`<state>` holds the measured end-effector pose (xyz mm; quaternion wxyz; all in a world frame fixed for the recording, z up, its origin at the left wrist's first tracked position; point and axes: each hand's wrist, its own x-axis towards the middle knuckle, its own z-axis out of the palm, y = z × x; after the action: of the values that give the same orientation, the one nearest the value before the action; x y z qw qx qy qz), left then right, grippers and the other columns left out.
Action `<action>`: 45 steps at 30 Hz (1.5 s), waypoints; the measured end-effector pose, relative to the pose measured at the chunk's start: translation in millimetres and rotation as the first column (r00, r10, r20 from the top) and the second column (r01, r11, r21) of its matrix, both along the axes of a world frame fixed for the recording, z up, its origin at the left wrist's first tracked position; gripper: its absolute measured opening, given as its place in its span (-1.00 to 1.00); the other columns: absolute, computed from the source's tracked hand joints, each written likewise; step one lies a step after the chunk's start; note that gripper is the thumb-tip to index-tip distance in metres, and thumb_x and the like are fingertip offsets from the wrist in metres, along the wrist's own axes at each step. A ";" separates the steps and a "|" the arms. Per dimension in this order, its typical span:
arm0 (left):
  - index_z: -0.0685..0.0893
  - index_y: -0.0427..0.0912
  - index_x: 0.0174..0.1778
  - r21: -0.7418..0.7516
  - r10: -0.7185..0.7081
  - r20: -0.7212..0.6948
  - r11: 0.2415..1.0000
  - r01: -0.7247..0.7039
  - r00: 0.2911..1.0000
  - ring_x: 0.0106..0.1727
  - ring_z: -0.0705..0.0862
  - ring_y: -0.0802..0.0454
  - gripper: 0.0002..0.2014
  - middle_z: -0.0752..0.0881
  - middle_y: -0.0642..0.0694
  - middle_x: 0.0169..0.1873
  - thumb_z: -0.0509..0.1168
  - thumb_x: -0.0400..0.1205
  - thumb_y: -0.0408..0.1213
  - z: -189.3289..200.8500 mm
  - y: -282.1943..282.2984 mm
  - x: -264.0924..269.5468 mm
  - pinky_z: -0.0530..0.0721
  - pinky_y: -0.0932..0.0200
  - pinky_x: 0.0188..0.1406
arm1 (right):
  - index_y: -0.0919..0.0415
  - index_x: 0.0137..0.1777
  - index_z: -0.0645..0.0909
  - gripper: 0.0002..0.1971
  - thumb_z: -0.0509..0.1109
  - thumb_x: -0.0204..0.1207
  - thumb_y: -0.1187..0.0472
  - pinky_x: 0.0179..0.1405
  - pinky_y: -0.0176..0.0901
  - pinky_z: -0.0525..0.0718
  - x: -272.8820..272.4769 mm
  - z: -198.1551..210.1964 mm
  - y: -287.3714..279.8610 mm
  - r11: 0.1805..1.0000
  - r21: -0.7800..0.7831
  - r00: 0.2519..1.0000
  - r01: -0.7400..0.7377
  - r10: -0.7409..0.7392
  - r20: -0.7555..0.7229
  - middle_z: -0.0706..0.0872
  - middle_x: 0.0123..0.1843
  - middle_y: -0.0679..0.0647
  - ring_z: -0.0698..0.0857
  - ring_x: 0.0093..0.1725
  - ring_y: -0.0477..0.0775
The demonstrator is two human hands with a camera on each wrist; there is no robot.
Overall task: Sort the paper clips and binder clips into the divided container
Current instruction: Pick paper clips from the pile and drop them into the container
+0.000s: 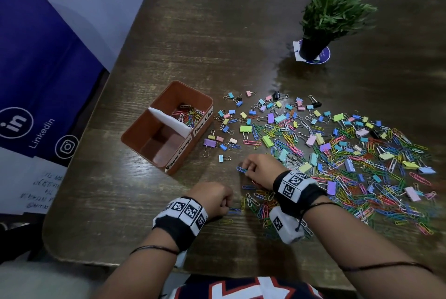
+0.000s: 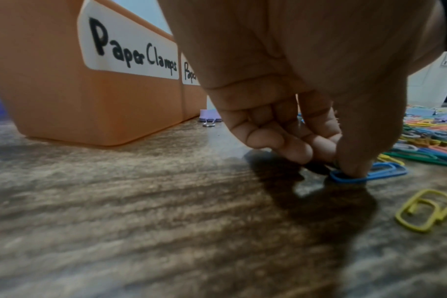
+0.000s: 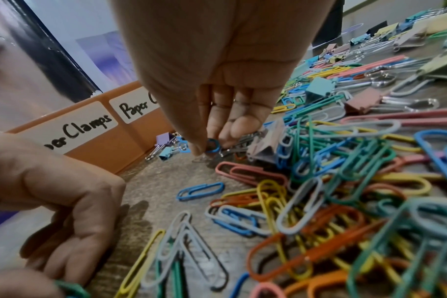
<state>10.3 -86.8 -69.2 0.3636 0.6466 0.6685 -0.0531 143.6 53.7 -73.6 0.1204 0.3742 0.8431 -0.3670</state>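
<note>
2 hands work at the near edge of a wide spill of coloured clips on the counter (image 1: 217,33) in the head view. The left hand (image 1: 212,198) is curled, fingertips down on a blue paper clip (image 1: 233,210) that lies flat; the right hand (image 1: 261,170) pinches another blue clip (image 1: 242,169) at the pile's left fringe. The divided container (image 1: 144,127) stands just left of the pile, well apart from both hands: its far compartment holds some paper clips, its near one looks bare. Binder clips (image 1: 246,129) lie mixed through the scatter.

From the left wrist, the thumb and curled fingers (image 2: 291,149) press on one end of the blue clip, which has not left the wood. A yellow paper clip (image 2: 426,209) lies just beside it. The container wall carries a label reading "Paper Clamps" (image 2: 130,54).

From the right wrist, the fingertips (image 3: 232,129) grasp the small blue clip, raised slightly over the surface, with tangled clips close behind it.

Risks, as I judge them: the flat clip may slide from under the left fingertips instead of lifting, since the wood looks smooth; interlocked neighbours could trail along with the right hand's clip; and with 2 similar labels, a clip could drop in the wrong compartment.
</note>
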 end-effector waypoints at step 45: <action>0.24 -0.09 0.65 0.669 0.857 -0.138 0.450 -0.591 0.497 0.66 0.14 -0.16 -0.40 0.25 -0.12 0.64 0.05 0.72 0.10 13.9 9.7 -113.5 -0.02 -0.21 0.63 | 0.15 0.13 0.72 -0.75 0.32 0.55 0.38 0.16 -0.20 0.64 -127.4 58.4 17.3 0.979 0.050 0.849 0.195 -0.143 -0.509 0.79 0.08 0.03 0.72 0.05 -0.05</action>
<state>-103.2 -77.1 -55.2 -0.0189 0.3228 0.9339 0.1525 16.2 71.0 -15.2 -0.1550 0.3441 0.8262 -0.4184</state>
